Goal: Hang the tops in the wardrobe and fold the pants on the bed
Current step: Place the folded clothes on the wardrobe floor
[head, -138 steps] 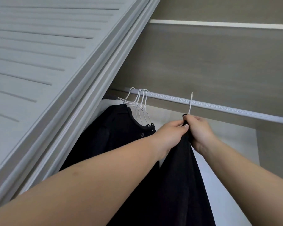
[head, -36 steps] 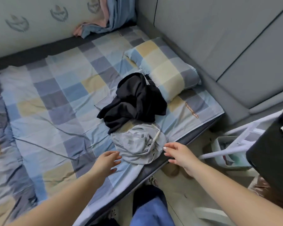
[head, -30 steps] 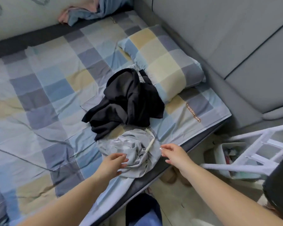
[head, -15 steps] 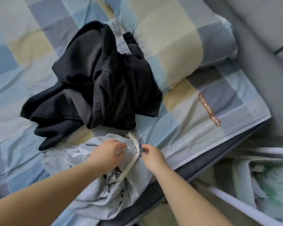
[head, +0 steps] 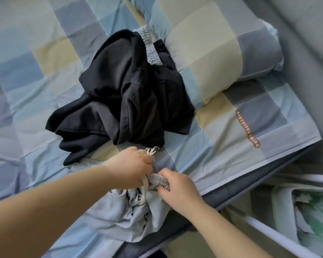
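Both hands (head: 131,168) (head: 177,189) grip bunched grey pants (head: 131,216), waistband toward the pillow (head: 220,53)

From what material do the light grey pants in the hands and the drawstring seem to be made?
The light grey pants look like thin, matte woven fabric, perhaps cotton: they crumple into many fine creases. The drawstring looks like a flat, cream woven tape, likely cotton, with a frayed end beside the left hand. The right hand grips the gathered waistband.
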`<action>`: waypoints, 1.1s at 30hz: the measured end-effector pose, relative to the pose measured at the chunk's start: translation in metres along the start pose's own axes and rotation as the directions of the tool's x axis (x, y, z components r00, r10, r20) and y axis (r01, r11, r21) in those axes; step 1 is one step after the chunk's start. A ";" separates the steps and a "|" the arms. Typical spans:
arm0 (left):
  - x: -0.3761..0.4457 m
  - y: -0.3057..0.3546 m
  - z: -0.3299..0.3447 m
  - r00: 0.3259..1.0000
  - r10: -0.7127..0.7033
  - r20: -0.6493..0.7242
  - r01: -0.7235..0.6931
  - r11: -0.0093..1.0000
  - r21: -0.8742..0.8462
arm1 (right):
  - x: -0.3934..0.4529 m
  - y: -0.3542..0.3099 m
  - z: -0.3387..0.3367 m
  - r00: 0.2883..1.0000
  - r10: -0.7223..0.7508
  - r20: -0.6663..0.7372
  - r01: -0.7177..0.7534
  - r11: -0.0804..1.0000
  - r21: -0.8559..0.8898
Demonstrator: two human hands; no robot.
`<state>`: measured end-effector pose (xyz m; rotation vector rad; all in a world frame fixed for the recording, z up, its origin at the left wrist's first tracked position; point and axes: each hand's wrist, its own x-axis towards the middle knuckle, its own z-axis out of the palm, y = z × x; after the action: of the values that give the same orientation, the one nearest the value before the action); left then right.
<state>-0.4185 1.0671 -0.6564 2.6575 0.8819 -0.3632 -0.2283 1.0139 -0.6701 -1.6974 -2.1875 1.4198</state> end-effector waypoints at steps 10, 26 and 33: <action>-0.127 -0.001 -0.114 0.892 -0.125 0.433 0.140 0.990 -0.003 | -0.036 -0.146 -0.074 0.924 -0.380 -0.028 0.342 0.860 -0.378; -0.445 -0.012 -0.338 0.854 -0.435 -0.286 0.514 0.794 0.325 | -0.153 -0.482 -0.145 0.856 -0.516 0.031 0.323 0.488 -0.811; -0.593 -0.003 -0.375 0.771 -0.462 -0.439 0.623 0.691 0.366 | -0.189 -0.560 -0.143 0.926 -0.303 0.224 0.336 0.393 -0.856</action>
<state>-0.8296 0.8934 -0.1152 2.8843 1.9593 -0.3346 -0.4992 0.9621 -0.1285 -1.1552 -3.3352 0.0839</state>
